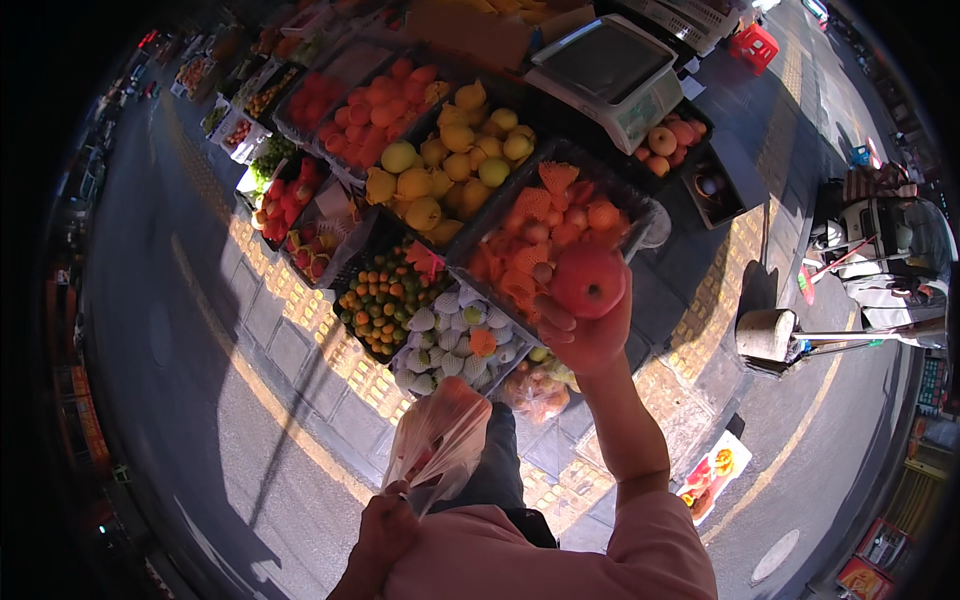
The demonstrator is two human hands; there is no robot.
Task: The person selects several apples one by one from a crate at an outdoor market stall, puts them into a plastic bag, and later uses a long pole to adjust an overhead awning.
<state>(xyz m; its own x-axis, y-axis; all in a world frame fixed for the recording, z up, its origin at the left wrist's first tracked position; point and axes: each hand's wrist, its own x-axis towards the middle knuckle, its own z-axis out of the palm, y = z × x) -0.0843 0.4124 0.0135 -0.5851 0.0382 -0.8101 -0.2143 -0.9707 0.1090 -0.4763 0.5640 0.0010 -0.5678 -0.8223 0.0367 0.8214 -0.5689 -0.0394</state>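
A large red apple (588,281) rests in my right hand (590,345), its fingers curled under and beside it. It is held over a crate of red fruit in orange foam nets (530,225). Closer to my body, my left hand (388,525) is closed on the gathered side of a clear plastic bag (440,440). Something reddish shows through the thin plastic, but I cannot make out how much is inside. Just beyond the bag lie pale fruits in white foam nets (455,345), with small orange and green citrus (385,305) to their left.
A weighing scale (605,75) stands behind the fruit crates. Yellow fruits (440,170) and peach-coloured fruits (380,110) fill crates further left. A bagged bundle of fruit (537,390) sits below the near crate. To the right, a dustpan-like bin (768,335) and a fruit-picture box (715,475) are on the pavement.
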